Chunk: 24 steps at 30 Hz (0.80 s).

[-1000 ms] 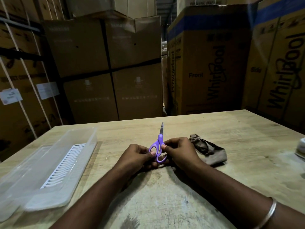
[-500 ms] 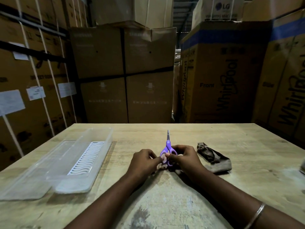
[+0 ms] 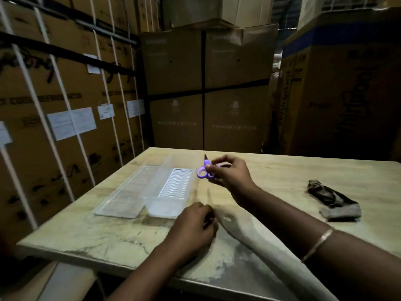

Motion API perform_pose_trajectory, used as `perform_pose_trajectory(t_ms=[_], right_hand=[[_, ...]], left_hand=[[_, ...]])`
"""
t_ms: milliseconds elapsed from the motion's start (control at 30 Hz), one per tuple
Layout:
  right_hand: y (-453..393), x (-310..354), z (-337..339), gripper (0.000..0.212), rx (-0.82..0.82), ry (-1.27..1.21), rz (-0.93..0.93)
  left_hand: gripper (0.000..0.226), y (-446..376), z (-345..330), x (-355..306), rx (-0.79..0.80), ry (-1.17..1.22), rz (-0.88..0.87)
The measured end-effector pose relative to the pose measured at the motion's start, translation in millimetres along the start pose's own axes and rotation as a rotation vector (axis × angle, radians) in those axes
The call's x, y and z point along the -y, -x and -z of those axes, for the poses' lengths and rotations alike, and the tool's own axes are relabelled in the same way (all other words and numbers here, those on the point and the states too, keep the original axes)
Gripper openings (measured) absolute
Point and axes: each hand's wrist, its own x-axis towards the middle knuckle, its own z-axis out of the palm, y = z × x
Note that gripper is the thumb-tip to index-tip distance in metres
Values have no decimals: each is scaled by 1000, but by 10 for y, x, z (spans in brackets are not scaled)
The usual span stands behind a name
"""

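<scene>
Half the purple scissors (image 3: 206, 163) hide behind the pinching right hand (image 3: 227, 173); left hand (image 3: 193, 227) curled, contents unclear.

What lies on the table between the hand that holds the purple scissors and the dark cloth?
Nothing. In the head view, the table is bare between the right hand, which pinches the purple scissors, and the dark cloth.

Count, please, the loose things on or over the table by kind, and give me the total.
purple scissors, held by the right hand: 1
clear plastic container: 1
white slatted insert inside it: 1
clear flat lid beside it: 1
crumpled cloth: 1
Total: 5
</scene>
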Motion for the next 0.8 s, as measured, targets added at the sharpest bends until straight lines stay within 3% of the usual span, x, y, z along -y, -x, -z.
perform_pose_trajectory(t_ms=[100,300,500,800], right_hand=[[-128,66,-457,18,0,212,29],[-353,38,-954,19,30,826,50],[-425,-88,-1164,15,3,1051,33],[-511,-204,-1214,15,66,1363,172]], left_hand=[[26,98,13,54,28,92,-18],[15,145,-42,72,-55,136,-30],[17,160,-51,85,-100,202,-14],[25,195,-19,71,-84,304,57]])
